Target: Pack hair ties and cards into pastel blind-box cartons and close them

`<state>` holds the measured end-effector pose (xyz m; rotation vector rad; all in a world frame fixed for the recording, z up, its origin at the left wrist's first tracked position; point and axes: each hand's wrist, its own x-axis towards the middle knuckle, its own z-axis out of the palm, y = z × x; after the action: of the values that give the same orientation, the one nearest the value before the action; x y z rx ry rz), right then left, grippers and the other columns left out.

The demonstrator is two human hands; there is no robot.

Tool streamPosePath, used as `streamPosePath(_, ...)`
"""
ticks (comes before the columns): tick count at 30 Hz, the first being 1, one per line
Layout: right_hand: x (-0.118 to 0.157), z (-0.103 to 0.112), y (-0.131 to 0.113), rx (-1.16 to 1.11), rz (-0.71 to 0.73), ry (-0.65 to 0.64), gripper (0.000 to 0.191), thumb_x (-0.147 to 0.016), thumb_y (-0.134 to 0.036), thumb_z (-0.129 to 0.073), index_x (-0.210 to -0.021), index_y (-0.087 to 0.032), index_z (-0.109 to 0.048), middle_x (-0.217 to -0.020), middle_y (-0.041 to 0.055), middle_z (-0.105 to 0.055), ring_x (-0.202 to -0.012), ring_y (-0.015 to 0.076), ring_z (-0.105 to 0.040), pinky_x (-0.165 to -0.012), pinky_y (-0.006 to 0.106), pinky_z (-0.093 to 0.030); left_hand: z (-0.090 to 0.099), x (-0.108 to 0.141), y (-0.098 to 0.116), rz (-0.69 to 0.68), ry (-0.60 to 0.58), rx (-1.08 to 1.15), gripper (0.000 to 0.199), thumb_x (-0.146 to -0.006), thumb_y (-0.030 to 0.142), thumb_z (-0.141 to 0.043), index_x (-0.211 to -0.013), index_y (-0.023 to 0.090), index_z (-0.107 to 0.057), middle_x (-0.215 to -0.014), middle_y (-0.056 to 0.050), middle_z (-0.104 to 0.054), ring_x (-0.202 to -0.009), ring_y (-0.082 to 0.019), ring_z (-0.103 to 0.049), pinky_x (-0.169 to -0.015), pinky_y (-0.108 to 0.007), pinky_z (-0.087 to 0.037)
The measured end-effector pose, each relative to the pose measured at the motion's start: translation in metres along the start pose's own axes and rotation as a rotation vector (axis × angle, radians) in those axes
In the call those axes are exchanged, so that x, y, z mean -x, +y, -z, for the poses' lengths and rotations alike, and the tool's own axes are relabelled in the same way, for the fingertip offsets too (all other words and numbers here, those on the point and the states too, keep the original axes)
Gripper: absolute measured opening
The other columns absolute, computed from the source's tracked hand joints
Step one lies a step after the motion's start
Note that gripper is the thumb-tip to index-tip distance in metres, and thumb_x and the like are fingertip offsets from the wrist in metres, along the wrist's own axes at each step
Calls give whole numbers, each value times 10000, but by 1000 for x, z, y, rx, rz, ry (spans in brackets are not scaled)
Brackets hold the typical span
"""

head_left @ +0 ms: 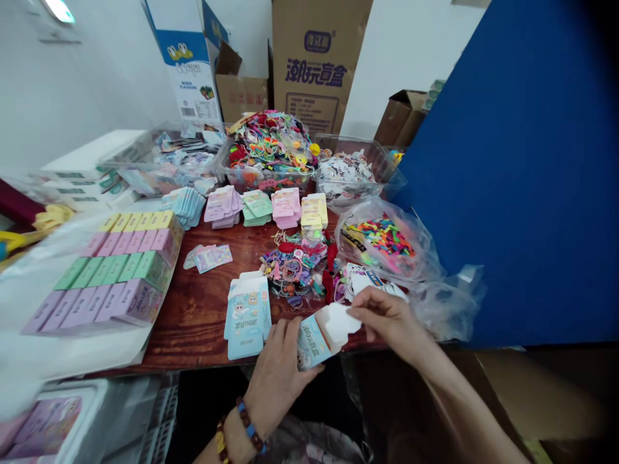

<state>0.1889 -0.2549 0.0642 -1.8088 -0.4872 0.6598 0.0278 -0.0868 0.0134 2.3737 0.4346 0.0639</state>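
Observation:
A small light-blue carton (312,343) with an opened end is gripped in my left hand (278,361), fingers on one side and thumb beneath. At its other end my right hand (387,319) pinches the white inner flap (341,322) between thumb and fingers. Flat light-blue cartons (245,319) lie in a stack just left of my left hand. Beyond both hands is a pile of hair ties and small trinkets (300,264). White printed cards (367,278) lie close behind my right hand.
Filled cartons in coloured rows (116,270) stand on the left. Flat carton stacks (285,206) line the table's back, before clear bins of trinkets (271,148), cards (188,151) and stickers (345,171). A plastic bag of colourful pieces (387,241) sits right, near a blue panel (522,180).

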Motion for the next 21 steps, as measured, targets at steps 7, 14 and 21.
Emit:
streamPosePath(7, 10, -42, -6, 533, 171, -112, 184, -920, -264, -540, -818, -222, -687, -748, -2, -686, -706, 153, -612, -632, 245, -391, 0, 5, 0, -31, -44, -43, 746, -747, 224, -800, -1378, 163, -407, -1227, -110, -551, -1199, -310, -520, -1049, -499, -465)
streamPosePath(14, -30, 0, 3, 257, 57, -111, 310, -886, -424, -569, -1028, -207, -739, -848, 29, -725, -494, 117, -562, -499, 238, -420, -6, 4, -6, 21, -36, 113, 744, -762, 207, -745, -1413, 191, -385, -1303, -111, -527, -1247, -290, -510, -1112, -488, -418)
streamPosePath(21, -134, 117, 16, 865, -84, 467, 189, -853, -268, -559, -771, -167, -697, -632, 42, -639, -599, 169, -565, -565, 276, -357, -8, 5, -11, 26, -8, 187, 684, -781, 268, -715, -1396, 213, -420, -1345, -121, -527, -1292, -302, -507, -1137, -509, -395)
